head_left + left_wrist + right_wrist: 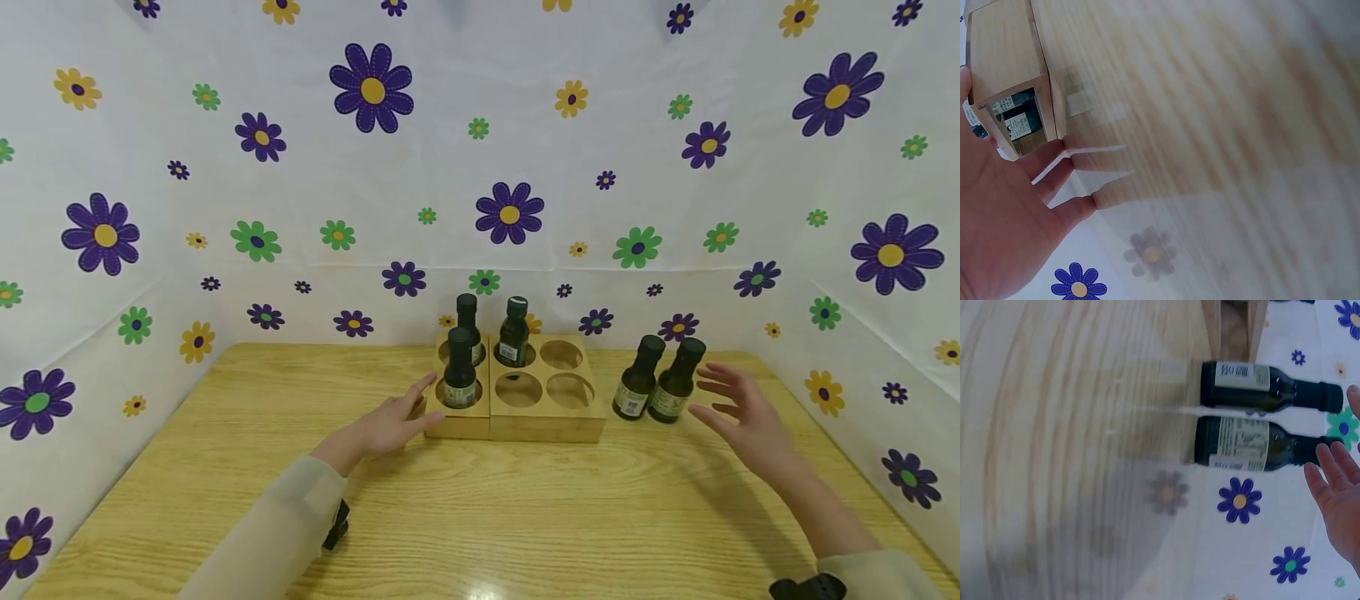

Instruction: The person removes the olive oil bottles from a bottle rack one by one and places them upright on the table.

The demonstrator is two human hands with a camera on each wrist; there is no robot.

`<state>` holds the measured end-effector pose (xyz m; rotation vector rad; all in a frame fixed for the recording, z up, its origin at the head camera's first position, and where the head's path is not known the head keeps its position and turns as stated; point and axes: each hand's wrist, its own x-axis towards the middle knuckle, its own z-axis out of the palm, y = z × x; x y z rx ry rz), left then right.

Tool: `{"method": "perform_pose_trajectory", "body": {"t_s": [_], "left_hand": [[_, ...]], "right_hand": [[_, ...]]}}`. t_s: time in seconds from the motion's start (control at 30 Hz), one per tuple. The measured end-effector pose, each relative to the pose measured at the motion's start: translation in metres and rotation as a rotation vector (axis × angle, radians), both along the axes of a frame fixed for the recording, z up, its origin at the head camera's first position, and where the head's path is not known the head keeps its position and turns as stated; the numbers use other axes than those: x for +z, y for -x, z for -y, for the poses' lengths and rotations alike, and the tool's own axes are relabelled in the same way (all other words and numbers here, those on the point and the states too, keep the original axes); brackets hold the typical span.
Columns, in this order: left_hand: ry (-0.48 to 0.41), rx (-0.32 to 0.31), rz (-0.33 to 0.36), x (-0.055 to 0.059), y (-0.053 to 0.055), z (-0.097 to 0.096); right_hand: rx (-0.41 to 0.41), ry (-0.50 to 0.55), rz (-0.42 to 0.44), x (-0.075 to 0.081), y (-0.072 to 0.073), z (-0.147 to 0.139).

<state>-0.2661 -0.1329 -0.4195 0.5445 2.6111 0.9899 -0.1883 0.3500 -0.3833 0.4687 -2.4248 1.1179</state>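
A wooden bottle rack (547,429) with round holes holds several dark green bottles: one bottle (460,383) at front left, another bottle (467,312) behind it, and a third bottle (514,337) in the back row's middle. My left hand (386,427) rests against the rack's left end, thumb along the front and fingers toward the side. Right of the rack, two more labelled bottles (636,387) (675,390) stand upright side by side on the table. Close to the outer one, my right hand (742,421) hovers with its fingers spread and holds nothing; the right wrist view shows fingertips near that bottle's neck (1313,449).
Three holes of the rack, such as the front right hole (570,390), have no bottle. The wooden table (480,517) runs back to a white flower-patterned cloth (450,167), which also rises along both sides.
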Motion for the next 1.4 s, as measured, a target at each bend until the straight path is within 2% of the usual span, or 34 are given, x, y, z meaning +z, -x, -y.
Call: {"method": "perform_pose_trajectory", "body": {"t_s": [0.23,0.43,0.67,0.87,1.13,1.4], "left_hand": [[-0.007,-0.003,0.006,-0.001,0.0,0.002],[-0.002,-0.001,0.01,0.0,-0.001,0.002],[-0.007,-0.001,0.005,-0.001,-0.002,0.001],[-0.005,-0.004,-0.008,0.0,-0.001,0.001],[-0.006,-0.008,-0.011,-0.002,0.0,0.001],[-0.002,-0.005,-0.006,-0.001,-0.001,0.002]], "right_hand": [[0.13,0.034,-0.024,0.008,0.001,0.032],[0.169,0.027,-0.015,0.009,0.012,0.059],[0.2,0.008,0.057,0.007,0.033,0.089],[0.23,0.038,0.058,0.01,0.054,0.111],[0.211,0.046,0.145,0.014,0.081,0.129],[0.211,0.053,0.152,0.013,0.107,0.148]]}}
